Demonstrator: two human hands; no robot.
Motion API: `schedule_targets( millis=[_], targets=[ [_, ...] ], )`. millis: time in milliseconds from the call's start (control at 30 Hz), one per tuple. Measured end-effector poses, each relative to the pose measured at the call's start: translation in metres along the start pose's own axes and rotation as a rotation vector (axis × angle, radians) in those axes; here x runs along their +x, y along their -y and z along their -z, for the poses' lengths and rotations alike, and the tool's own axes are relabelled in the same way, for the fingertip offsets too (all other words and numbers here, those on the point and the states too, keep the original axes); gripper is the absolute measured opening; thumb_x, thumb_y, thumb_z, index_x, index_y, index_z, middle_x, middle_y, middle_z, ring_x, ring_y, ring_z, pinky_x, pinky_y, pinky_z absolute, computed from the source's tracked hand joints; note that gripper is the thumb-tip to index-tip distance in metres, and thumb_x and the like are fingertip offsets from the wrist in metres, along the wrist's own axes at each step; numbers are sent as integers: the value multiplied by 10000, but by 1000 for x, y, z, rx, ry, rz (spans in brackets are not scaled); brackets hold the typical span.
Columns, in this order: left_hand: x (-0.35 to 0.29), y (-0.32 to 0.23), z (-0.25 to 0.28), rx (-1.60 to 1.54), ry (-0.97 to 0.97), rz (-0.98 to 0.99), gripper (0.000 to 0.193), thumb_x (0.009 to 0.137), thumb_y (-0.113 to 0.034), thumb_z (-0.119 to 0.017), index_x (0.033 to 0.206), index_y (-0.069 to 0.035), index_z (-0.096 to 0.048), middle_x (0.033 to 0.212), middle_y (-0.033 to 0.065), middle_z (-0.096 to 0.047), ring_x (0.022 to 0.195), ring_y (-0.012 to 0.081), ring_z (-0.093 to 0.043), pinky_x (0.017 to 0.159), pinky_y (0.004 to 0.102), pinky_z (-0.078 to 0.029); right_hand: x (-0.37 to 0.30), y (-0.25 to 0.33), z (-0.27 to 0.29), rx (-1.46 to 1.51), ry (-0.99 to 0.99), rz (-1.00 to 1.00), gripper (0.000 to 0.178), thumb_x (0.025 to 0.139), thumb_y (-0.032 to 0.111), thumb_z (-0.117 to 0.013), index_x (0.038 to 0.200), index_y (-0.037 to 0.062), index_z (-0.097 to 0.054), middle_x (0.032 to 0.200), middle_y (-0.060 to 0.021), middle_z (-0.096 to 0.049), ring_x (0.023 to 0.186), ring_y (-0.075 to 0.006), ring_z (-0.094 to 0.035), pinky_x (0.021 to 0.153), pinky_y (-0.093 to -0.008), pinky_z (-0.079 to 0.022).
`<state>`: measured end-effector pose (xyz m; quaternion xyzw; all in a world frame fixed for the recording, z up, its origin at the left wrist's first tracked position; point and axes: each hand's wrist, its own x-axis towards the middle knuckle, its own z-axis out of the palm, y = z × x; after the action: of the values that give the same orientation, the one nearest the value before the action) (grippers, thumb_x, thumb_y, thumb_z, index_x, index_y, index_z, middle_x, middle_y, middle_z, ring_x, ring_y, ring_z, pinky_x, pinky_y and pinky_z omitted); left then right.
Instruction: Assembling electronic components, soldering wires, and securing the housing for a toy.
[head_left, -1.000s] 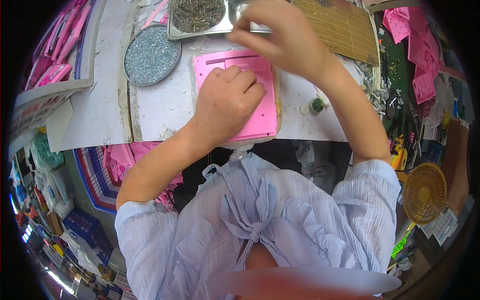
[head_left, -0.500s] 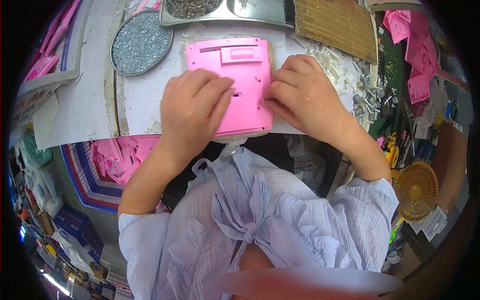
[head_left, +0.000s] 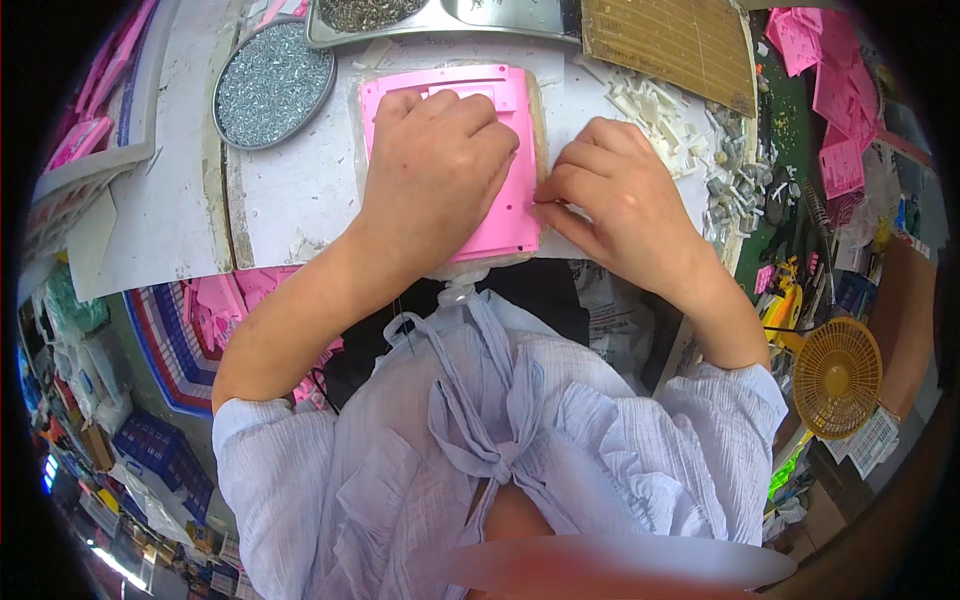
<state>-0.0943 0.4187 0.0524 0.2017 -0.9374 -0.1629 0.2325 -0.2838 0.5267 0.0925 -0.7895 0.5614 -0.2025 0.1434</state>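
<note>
White paper covers the workbench (head_left: pixel 290 200) in front of me, so small parts show well against it. Nearest to my body, my left hand (head_left: pixel 435 170) lies flat with fingers spread on the pink plastic panel (head_left: pixel 505 215), pressing it down so it cannot slide. My right hand (head_left: pixel 610 200) sits at the panel's right edge with the fingertips drawn together, pinching at that edge; if something small is between them, I cannot tell, it is hidden. The panel rests on a pale pad, a little wider than itself, near the front edge of the bench, close enough for both hands.

Further away, 1 round dish of silver screws (head_left: pixel 272 82) stands on the left and a metal tray (head_left: pixel 440 18) behind the panel, both within easy reach. White plastic pieces (head_left: pixel 655 100) lie scattered on the right, and a brown board (head_left: pixel 675 40) is beyond them.
</note>
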Motion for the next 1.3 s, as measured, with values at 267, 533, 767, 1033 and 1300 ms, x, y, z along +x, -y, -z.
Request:
schedule_targets(
  millis=[267, 533, 767, 1033, 1300],
  targets=[
    [5, 2, 0, -24, 71, -8, 91, 833, -136, -724, 891, -95, -667, 877, 51, -595, 880, 253, -615, 847, 421, -406, 18, 5, -3, -178, 118, 123, 103, 787, 160, -687, 754, 67, -661, 797, -47, -628, 896, -253, -596, 868, -402, -472],
    [-9, 11, 8, 66, 27, -26, 112, 851, -112, -696, 927, -65, -628, 899, 78, -586, 857, 262, -600, 779, 395, -427, 18, 9, -2, 1, 65, 40, 132, 826, 149, -742, 833, 60, -645, 807, -71, -622, 876, -285, -590, 813, -419, -479],
    [-35, 26, 46, -210, -112, 210, 173, 909, -129, -688, 797, -32, -599, 764, 106, -544, 693, 294, -569, 615, 418, -432, 73, 5, -11, 121, -129, 42, 135, 860, 123, -746, 892, 40, -645, 845, -100, -637, 845, -318, -595, 762, -418, -483],
    [-76, 52, 74, -196, -304, 488, 200, 961, -102, -663, 822, 12, -575, 766, 123, -514, 674, 292, -519, 626, 391, -425, 232, 3, -101, -379, 75, 278, 181, 838, 150, -600, 722, 89, -725, 796, -133, -735, 780, -312, -692, 781, -453, -500],
    [-79, 47, 66, -296, -307, 444, 72, 907, -45, -706, 914, 3, -653, 828, 87, -608, 678, 201, -544, 612, 316, -432, 201, 12, -48, -332, -49, 191, 226, 936, 230, -596, 973, 73, -755, 929, -122, -762, 957, -266, -699, 826, -446, -494]
  ],
)
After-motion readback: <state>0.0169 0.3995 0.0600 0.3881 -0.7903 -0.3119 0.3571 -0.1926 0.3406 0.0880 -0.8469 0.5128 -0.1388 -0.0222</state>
